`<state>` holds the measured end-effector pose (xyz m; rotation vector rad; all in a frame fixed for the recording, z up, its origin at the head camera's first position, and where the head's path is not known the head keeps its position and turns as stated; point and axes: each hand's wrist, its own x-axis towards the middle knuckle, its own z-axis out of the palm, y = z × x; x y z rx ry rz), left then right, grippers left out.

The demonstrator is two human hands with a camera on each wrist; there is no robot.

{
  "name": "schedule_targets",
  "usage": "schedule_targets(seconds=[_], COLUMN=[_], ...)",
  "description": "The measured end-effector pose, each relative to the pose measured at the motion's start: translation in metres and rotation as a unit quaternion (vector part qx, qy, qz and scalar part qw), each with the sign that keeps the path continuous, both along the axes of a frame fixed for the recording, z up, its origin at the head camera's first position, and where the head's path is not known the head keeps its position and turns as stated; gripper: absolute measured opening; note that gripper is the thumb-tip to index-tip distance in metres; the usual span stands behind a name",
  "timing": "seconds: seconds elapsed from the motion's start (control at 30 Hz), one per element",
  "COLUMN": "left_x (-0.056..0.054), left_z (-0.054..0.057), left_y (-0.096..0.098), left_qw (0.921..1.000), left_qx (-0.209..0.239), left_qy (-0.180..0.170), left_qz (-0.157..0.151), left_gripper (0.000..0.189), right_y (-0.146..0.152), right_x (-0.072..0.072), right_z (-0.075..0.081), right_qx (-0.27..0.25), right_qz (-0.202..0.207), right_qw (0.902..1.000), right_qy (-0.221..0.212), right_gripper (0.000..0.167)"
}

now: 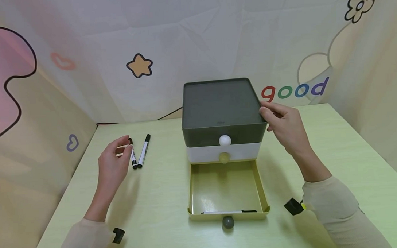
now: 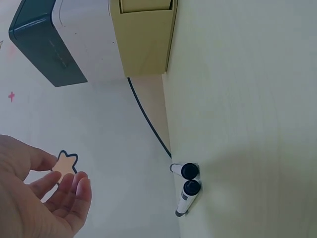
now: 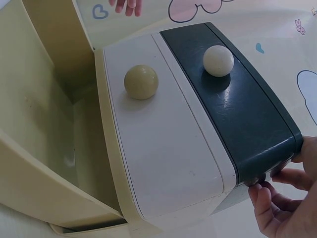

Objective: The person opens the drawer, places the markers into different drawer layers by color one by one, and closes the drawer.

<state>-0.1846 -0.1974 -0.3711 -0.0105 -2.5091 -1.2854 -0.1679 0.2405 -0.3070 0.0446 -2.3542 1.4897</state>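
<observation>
A small drawer unit has a dark green top section, a white middle and a pulled-out yellow bottom drawer with a grey knob. A marker lies along that drawer's front wall. My right hand touches the right side of the top section with its fingertips, also visible in the right wrist view. Left of the unit, my left hand hovers beside two black-capped markers, its fingers loosely bent with nothing between them. In the left wrist view, thumb and fingers are apart.
The unit stands near the back of a pale table. Behind hangs a printed cloth, and more cloth flanks both sides. A dark cord runs along the table's back edge.
</observation>
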Motion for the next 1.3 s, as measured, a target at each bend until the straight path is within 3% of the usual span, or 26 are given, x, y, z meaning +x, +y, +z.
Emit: schedule_targets(seconds=[0.23,0.57,0.87,1.3], left_x=[-0.009,-0.039,-0.051,-0.068], left_z=[-0.003,-0.010,-0.019,-0.041], left_y=[0.001,-0.001,-0.002,-0.012], left_qw=[0.9997,0.9959,0.9929,0.9826], left_qx=[-0.001,-0.003,-0.023,-0.066], left_qy=[-0.012,-0.062,-0.090,-0.156], left_qz=[0.023,0.065,0.074,0.077], left_gripper=[0.037,0.039,0.041,0.043], right_y=[0.000,0.002,0.001,0.000], right_x=[0.000,-0.001,-0.001,0.001], right_z=[0.000,-0.001,0.000,0.001], right_qx=[-0.002,-0.001,-0.002,0.000], right_qz=[0.001,-0.003,-0.003,-0.002], right_qw=[1.0000,1.0000,1.0000,1.0000], right_qy=[-0.001,-0.006,-0.007,-0.008], right_gripper=[0.039,0.040,0.040,0.040])
